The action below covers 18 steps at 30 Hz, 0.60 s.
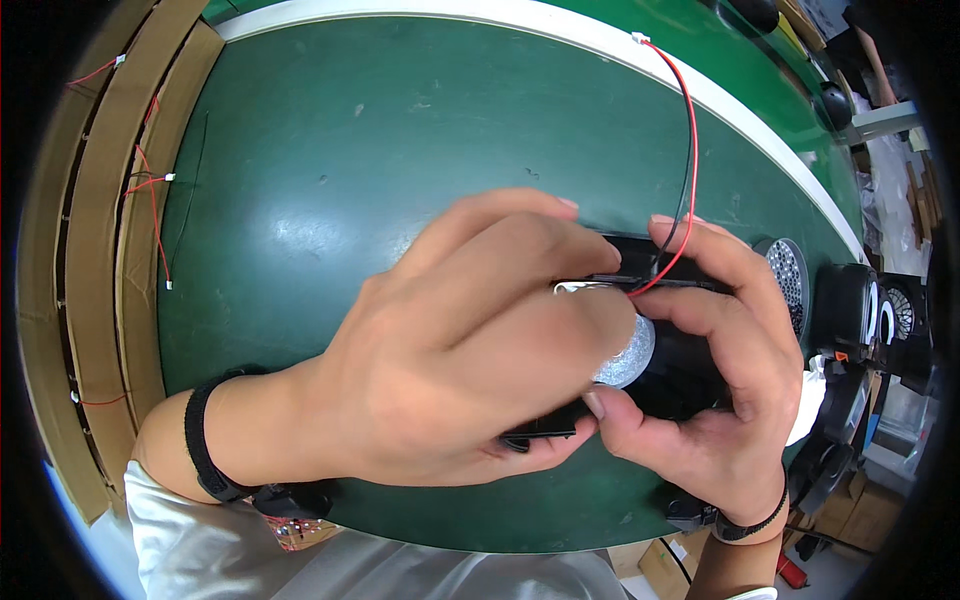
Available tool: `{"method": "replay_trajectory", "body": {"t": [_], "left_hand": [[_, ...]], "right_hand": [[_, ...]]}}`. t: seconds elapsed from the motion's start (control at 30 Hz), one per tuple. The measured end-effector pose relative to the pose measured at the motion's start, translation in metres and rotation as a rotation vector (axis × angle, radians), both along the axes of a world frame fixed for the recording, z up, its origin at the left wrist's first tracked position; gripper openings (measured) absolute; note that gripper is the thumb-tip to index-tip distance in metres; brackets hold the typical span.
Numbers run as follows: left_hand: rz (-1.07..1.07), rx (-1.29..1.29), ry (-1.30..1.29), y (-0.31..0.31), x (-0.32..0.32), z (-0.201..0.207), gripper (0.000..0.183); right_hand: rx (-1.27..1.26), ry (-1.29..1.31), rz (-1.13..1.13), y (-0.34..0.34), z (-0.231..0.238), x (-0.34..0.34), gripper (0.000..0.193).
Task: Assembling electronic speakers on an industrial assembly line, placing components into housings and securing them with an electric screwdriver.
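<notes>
Both my hands are closed on a black plastic housing [685, 375] held above the green work mat. A round silvery disc [632, 358] shows inside it, partly covered by my left thumb. My left hand [430, 350] grips the housing from the left, its thumb lying over the disc and some fingers underneath. My right hand [755, 375] holds the right side, thumb at the near edge and fingers at the far edge. A red and black wire pair [693, 140] arches up out of the housing to a small white connector [640, 38]. My left thumb hides part of the inside.
Cardboard strips [150, 200] at the left hold several red and black wires with white plugs. Beyond my right hand lie a round perforated grey part [785, 275] and black devices [845, 310]. A white rail [480, 12] curves along the far edge. Another person's arm [876, 65] shows far right.
</notes>
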<state>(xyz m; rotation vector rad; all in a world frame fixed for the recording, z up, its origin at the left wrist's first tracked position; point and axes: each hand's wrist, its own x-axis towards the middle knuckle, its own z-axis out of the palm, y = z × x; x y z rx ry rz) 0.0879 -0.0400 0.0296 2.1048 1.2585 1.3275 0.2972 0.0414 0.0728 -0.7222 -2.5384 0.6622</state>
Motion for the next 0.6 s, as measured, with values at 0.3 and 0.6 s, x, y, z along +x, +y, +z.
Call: {"method": "replay_trajectory", "body": {"t": [0.3, 0.6], "left_hand": [[0.018, 0.004, 0.197, -0.001, 0.002, 0.01, 0.046], [-0.031, -0.055, 0.351, 0.0, -0.001, 0.027, 0.048]], "right_hand": [[0.01, -0.02, -0.003, 0.002, 0.003, 0.004, 0.046], [1.428, -0.625, -0.968, -0.019, 0.099, 0.189, 0.023]]}}
